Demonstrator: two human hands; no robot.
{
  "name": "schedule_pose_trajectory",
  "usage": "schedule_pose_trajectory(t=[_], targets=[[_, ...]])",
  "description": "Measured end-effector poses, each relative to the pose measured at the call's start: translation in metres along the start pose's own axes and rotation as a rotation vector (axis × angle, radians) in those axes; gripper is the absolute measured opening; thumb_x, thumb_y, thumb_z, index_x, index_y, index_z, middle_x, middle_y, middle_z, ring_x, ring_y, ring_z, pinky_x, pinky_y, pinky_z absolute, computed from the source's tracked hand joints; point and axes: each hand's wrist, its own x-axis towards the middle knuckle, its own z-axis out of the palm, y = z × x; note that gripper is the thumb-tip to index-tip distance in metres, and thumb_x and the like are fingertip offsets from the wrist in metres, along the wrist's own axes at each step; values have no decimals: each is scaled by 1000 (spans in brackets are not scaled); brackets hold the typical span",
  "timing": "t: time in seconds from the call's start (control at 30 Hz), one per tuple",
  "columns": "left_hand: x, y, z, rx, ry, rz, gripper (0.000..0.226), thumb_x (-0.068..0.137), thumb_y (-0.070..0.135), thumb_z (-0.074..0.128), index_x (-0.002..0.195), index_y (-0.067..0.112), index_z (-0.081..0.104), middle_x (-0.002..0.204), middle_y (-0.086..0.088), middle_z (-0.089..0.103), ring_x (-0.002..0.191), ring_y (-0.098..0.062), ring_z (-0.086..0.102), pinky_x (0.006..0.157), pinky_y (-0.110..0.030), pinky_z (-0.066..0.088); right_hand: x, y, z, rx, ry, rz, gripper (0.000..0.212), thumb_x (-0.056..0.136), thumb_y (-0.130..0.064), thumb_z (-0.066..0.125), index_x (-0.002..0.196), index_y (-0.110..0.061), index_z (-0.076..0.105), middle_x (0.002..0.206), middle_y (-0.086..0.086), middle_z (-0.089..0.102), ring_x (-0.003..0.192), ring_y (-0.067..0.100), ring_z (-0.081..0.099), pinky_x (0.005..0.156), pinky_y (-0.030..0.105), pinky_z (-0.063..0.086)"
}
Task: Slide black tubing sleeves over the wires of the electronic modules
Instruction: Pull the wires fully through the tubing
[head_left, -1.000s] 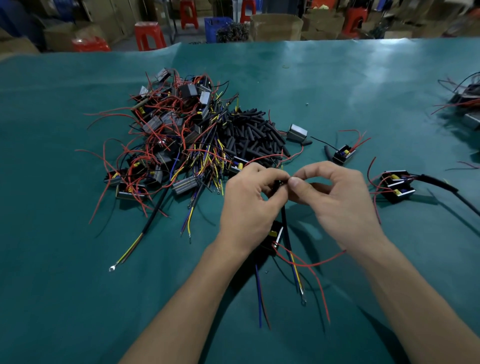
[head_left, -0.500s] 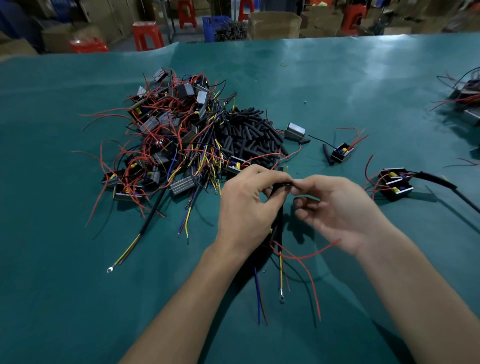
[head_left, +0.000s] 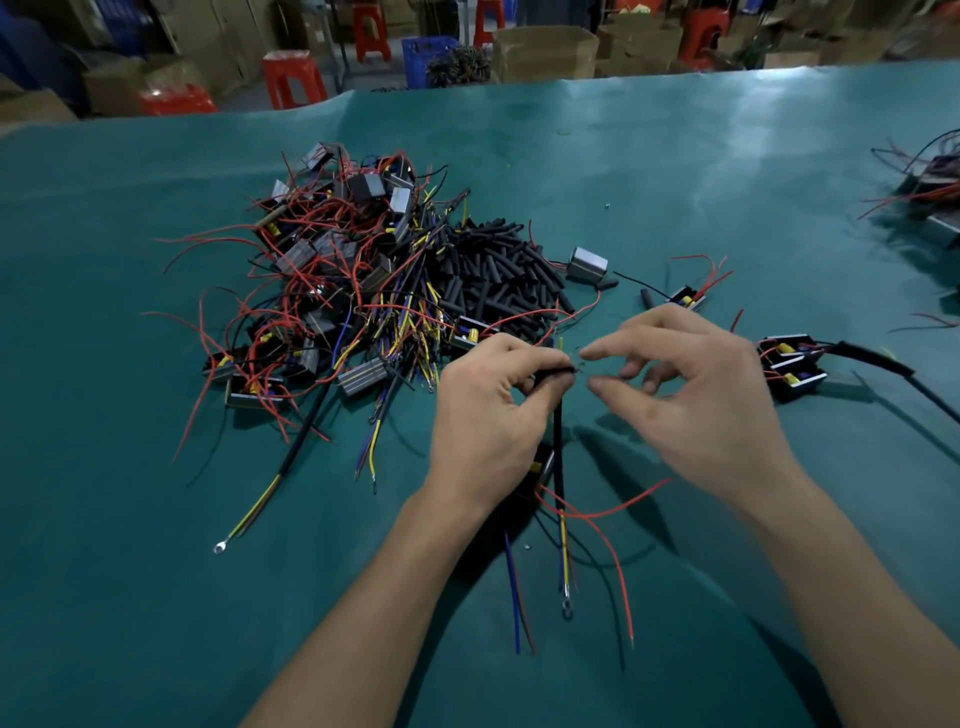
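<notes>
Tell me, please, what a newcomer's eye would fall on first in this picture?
Most likely the tangled heap of modules with red, yellow and blue wires at centre-left of the green table, with a pile of black tubing sleeves against its right side. Next, in front of it, the left hand pinches a black sleeve with wires hanging below, while the right hand hovers beside it, fingers loosely apart.

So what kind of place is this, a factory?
Probably a small factory workshop: a pile of wired modules and black tubing sleeves on a green worktable, with cardboard boxes behind.
</notes>
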Motion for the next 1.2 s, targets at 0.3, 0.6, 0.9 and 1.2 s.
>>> schedule_pose_trajectory(t=[0.3, 0.6, 0.9, 1.2], targets=[[0, -2, 1, 10, -20, 15, 9, 83, 11, 80, 90, 16, 81, 84, 0, 68, 69, -11, 61, 69, -21, 49, 4, -3, -2, -209, -30, -218, 4, 86, -17, 83, 89, -15, 82, 77, 0, 65, 65, 10, 52, 62, 26, 44], [-1, -5, 4, 38, -39, 71, 8, 82, 13, 80, 90, 15, 81, 80, 0, 66, 71, -11, 61, 68, -36, 52, 8, -14, 5, 16, -117, 313, 22, 78, -10, 78, 59, -18, 71, 46, -11, 48, 47, 7, 40, 49, 17, 29], [-1, -2, 3, 30, -44, 75, 10, 85, 10, 76, 92, 15, 81, 81, 1, 66, 73, -9, 61, 70, -31, 51, 8, -18, 10, 1056, -209, 1184, 13, 67, -10, 69, 54, -6, 70, 53, -2, 42, 39, 6, 33, 31, 16, 27], [1, -2, 1, 5, -35, 2, 11, 82, 10, 80, 92, 15, 81, 81, 1, 67, 71, -8, 59, 71, -24, 49, -2, -6, -3, -172, -15, -140, 20, 76, -13, 90, 94, -17, 82, 81, -3, 70, 68, 12, 63, 58, 31, 53]])
